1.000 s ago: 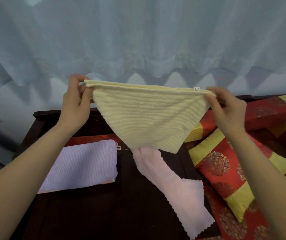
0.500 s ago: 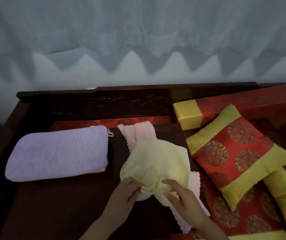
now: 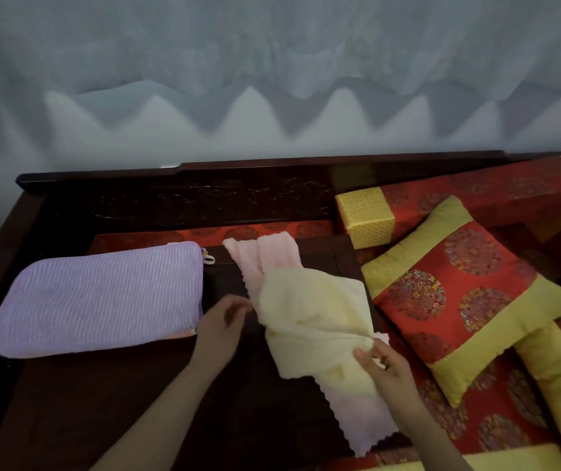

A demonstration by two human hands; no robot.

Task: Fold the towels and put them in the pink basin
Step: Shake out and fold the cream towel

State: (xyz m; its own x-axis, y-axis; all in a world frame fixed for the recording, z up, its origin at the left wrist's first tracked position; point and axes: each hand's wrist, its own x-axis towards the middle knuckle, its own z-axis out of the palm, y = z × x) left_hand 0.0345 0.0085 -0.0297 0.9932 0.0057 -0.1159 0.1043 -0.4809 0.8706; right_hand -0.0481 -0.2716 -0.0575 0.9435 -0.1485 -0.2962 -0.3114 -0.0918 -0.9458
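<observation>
Folding the yellow towel (image 3: 309, 311) — crumpled atop the pink towel (image 3: 272, 256). Right hand (image 3: 388, 365) pinches its near edge; left hand (image 3: 221, 324) curls beside it, grip unclear. Next, likely: find corners, spread flat.

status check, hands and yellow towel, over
Right hand pinches crumpled pale yellow terry towel; left hand at its left edge, grip unclear. Towel lies across pink scalloped cloth. Basin not in view.
</observation>
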